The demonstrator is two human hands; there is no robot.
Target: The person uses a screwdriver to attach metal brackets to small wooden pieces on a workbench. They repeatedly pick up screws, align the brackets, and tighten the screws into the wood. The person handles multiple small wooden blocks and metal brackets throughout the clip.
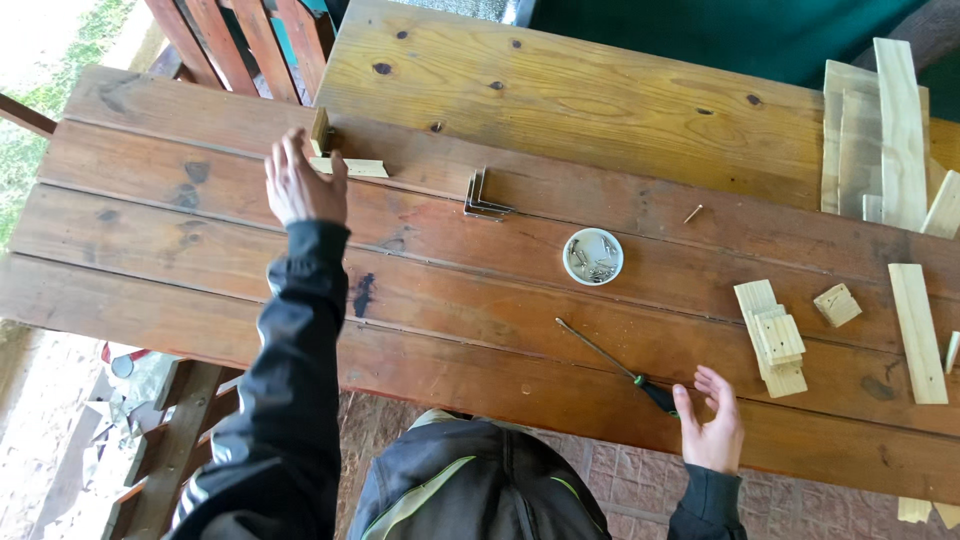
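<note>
My left hand (pixel 300 180) is stretched out over the far left of the brown plank table (pixel 480 330), fingers apart, just short of a small pale wooden L-shaped piece (pixel 335 155). It holds nothing. My right hand (pixel 712 425) hovers at the table's near edge with fingers spread, its thumb next to the black and green handle of a screwdriver (pixel 620 368) that lies on the planks. Between the two hands stands a small white round dish of screws (pixel 593 256). Dark metal angle brackets (pixel 483 197) lie further back.
Short pale wood blocks (pixel 772 338) are stacked at the right, with a small cube (pixel 836 304) and a longer strip (pixel 917 332) beside them. More pale boards (pixel 880 140) lie at the far right. A loose screw (pixel 692 213) rests on the planks. A light pine tabletop (pixel 560 95) adjoins behind.
</note>
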